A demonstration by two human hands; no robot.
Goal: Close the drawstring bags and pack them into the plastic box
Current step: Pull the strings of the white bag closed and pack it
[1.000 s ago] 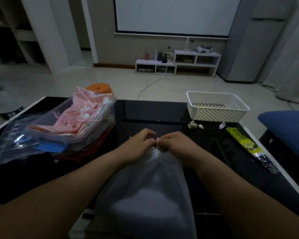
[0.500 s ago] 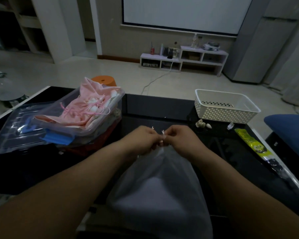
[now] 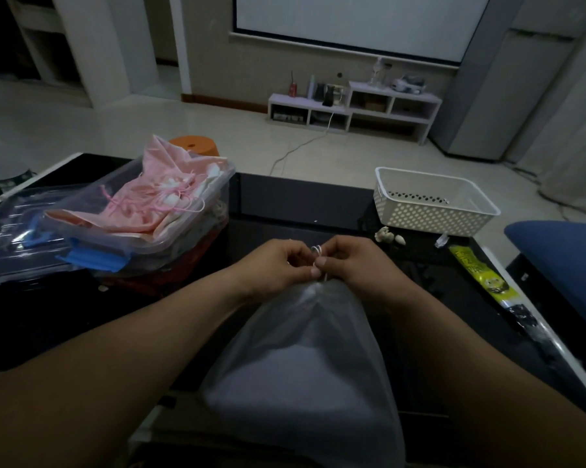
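A white translucent drawstring bag [image 3: 305,366] lies in front of me, its gathered neck pointing away. My left hand [image 3: 278,265] and my right hand [image 3: 349,261] meet at that neck, and both pinch the thin white drawstring [image 3: 317,251], which forms a small loop between the fingertips. A clear plastic box [image 3: 190,231] with blue latches stands at the left on the black table [image 3: 301,204]. It holds several pink drawstring bags [image 3: 150,204] heaped above its rim.
The box's clear lid [image 3: 11,238] lies left of it. A white perforated basket [image 3: 433,204] stands at the far right, with small shells [image 3: 389,236] and a yellow packet [image 3: 484,275] near it. A blue cushion [image 3: 561,261] is right of the table.
The fingers of both hands have worked the string at the bag's neck into a small loop. The bag has stayed in place; the camera shifted slightly.
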